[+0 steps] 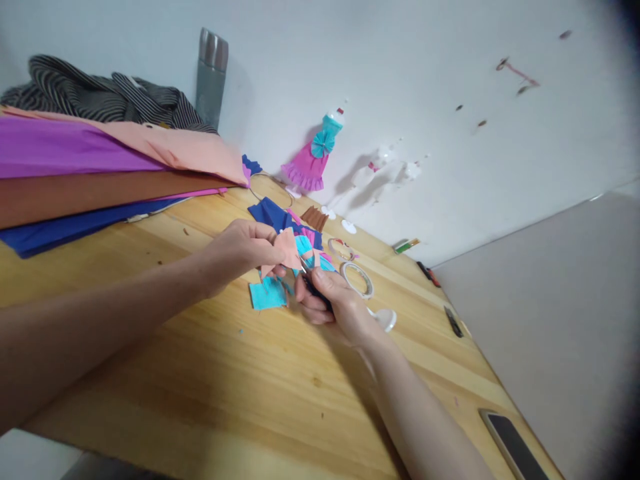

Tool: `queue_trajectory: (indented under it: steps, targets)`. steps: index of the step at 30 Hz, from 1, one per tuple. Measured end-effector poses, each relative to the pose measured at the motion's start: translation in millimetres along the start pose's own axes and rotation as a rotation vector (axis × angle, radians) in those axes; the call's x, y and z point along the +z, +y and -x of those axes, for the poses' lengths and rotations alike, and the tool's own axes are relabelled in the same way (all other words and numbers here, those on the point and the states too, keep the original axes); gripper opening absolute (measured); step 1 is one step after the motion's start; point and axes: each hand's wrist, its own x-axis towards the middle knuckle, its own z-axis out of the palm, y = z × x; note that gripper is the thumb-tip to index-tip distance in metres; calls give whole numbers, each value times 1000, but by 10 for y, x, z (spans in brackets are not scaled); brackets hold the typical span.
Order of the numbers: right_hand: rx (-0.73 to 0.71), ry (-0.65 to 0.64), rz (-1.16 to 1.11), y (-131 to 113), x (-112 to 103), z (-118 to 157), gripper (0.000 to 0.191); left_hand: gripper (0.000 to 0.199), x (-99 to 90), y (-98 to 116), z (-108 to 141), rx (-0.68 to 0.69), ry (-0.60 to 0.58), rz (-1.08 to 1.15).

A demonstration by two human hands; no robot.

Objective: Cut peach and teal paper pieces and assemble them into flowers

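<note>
Two tape rolls (370,287) just past right hand (336,293).

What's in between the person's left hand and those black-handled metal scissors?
A small peach-coloured paper piece, pinched in the left hand, lies there, reaching toward the black-handled metal scissors. The head view shows this.

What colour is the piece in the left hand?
The held piece is peach pink, shown in head view.

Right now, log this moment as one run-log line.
left hand: pinching peach piece | right hand: gripping scissors, blades by peach piece | nearby: turquoise piece, white ring | by wall: pink-skirted figure
</note>
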Motion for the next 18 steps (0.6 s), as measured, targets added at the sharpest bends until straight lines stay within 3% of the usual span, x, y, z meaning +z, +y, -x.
queue_trajectory:
  steps: [18]
  targets:
    - [24,-13,-73,119,-61,-87,42,18,20,-110,-27,-52,-48,47]
